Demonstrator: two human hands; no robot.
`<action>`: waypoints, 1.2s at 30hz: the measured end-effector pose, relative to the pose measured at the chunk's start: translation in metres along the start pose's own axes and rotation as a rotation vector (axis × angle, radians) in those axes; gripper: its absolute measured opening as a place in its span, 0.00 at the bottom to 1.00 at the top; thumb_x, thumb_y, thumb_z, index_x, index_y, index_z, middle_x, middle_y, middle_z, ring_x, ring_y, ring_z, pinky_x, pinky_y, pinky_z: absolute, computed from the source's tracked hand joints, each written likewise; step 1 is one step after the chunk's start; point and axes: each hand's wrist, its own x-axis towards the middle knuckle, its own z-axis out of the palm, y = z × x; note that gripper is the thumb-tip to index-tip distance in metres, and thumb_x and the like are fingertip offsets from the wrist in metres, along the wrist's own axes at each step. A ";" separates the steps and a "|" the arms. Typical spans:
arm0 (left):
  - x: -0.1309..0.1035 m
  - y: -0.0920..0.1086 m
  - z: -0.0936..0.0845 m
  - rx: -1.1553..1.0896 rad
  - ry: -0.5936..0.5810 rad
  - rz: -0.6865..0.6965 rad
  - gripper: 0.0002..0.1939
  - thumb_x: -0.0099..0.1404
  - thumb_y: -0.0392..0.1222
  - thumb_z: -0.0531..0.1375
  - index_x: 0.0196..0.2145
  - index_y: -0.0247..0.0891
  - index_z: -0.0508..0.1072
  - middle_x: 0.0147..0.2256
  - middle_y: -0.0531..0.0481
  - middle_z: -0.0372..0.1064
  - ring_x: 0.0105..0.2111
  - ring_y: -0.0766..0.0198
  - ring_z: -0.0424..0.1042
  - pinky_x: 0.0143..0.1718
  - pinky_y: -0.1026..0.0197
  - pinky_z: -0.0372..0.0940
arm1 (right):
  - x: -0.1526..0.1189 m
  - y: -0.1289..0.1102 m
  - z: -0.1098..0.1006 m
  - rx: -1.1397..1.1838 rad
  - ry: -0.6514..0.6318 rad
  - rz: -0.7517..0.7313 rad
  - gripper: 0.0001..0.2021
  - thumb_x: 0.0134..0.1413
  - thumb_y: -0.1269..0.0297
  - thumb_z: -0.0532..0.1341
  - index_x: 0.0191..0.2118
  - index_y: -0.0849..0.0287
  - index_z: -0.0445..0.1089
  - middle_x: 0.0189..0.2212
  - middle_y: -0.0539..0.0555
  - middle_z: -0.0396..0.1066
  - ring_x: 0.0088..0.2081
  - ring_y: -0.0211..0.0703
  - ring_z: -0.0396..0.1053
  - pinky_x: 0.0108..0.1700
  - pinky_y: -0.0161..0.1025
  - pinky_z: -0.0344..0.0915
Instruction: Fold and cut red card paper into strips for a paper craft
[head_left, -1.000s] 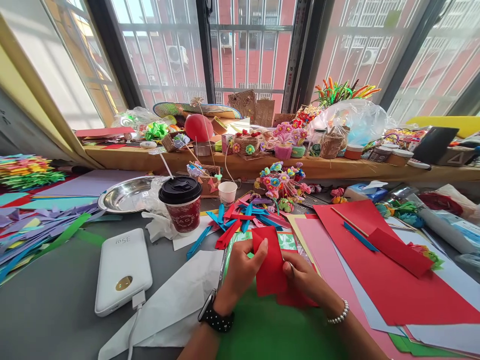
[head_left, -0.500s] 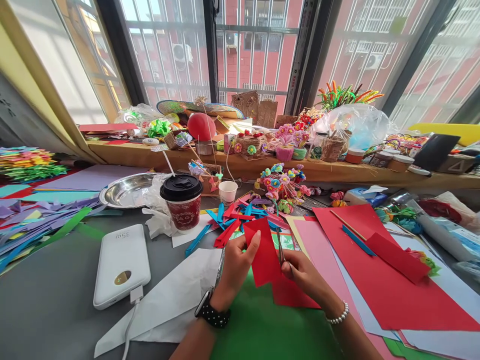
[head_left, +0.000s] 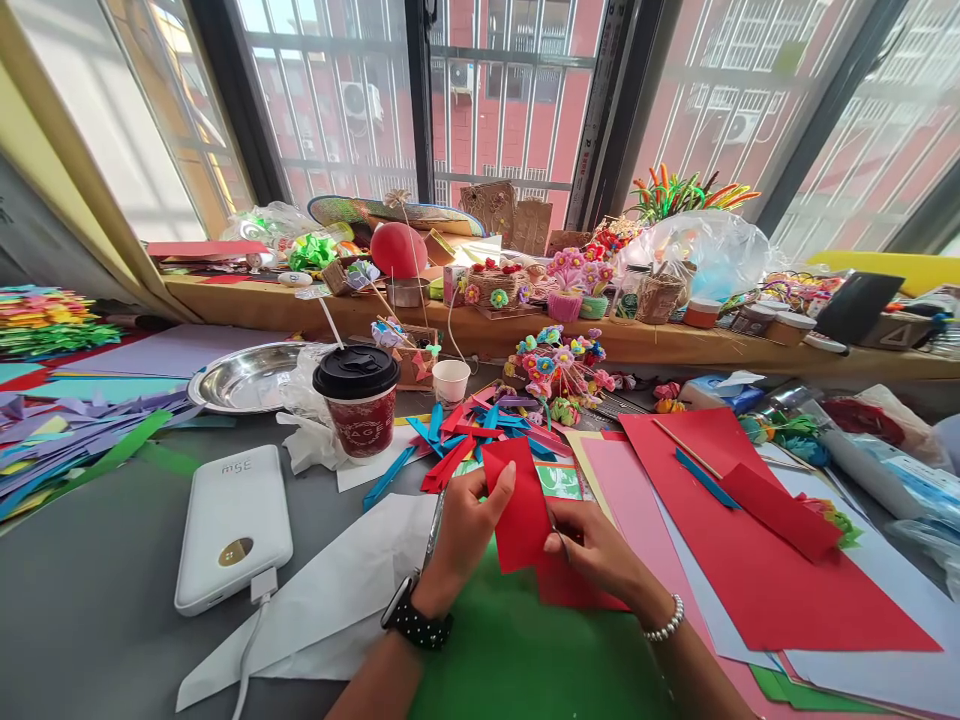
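Note:
Between the thumb and fingers of my left hand [head_left: 466, 530] is a piece of red paper [head_left: 523, 515], held upright. My right hand [head_left: 600, 548] is closed around small scissors [head_left: 561, 540] at the paper's right edge; the blades are mostly hidden behind the paper and fingers. Another red paper piece [head_left: 581, 592] lies under my hands on a green sheet [head_left: 540, 660]. Just beyond my hands is a pile of folded red and blue paper strips [head_left: 457, 430].
A lidded coffee cup [head_left: 358, 410], a white power bank [head_left: 236, 530] with its cable and a metal plate [head_left: 244, 385] stand on the left. Red sheets [head_left: 757, 560] spread at the right. Crocheted flowers [head_left: 559, 365] stand at the back.
The scissors have moved down along the paper's right edge, and their blades, visible before, are now mostly hidden. My left hand still holds the red paper. The view has shifted slightly.

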 end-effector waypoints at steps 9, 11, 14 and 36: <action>0.001 0.000 0.001 -0.018 0.000 -0.003 0.21 0.54 0.49 0.51 0.14 0.38 0.45 0.14 0.59 0.42 0.15 0.74 0.44 0.15 0.68 0.42 | 0.001 -0.001 0.002 0.015 0.006 0.006 0.25 0.46 0.41 0.45 0.20 0.61 0.57 0.18 0.47 0.54 0.21 0.34 0.49 0.23 0.32 0.48; 0.001 -0.001 0.001 -0.016 0.012 -0.003 0.21 0.54 0.49 0.51 0.14 0.38 0.45 0.14 0.59 0.42 0.15 0.74 0.44 0.15 0.68 0.42 | 0.001 -0.001 0.002 0.025 0.006 0.006 0.24 0.47 0.42 0.45 0.20 0.60 0.57 0.18 0.47 0.55 0.21 0.34 0.51 0.23 0.32 0.49; 0.001 -0.001 0.001 0.002 0.030 0.002 0.22 0.54 0.49 0.52 0.14 0.38 0.45 0.14 0.59 0.41 0.15 0.74 0.43 0.15 0.67 0.42 | 0.001 -0.002 0.002 0.052 0.014 0.003 0.24 0.47 0.42 0.45 0.19 0.60 0.57 0.18 0.47 0.55 0.21 0.34 0.51 0.23 0.32 0.48; 0.009 -0.014 -0.001 -0.120 0.079 -0.153 0.18 0.49 0.53 0.56 0.15 0.37 0.55 0.15 0.59 0.50 0.16 0.72 0.52 0.17 0.67 0.47 | -0.001 0.017 -0.027 -0.142 0.541 0.364 0.13 0.41 0.54 0.57 0.25 0.60 0.66 0.12 0.47 0.60 0.17 0.37 0.59 0.19 0.32 0.53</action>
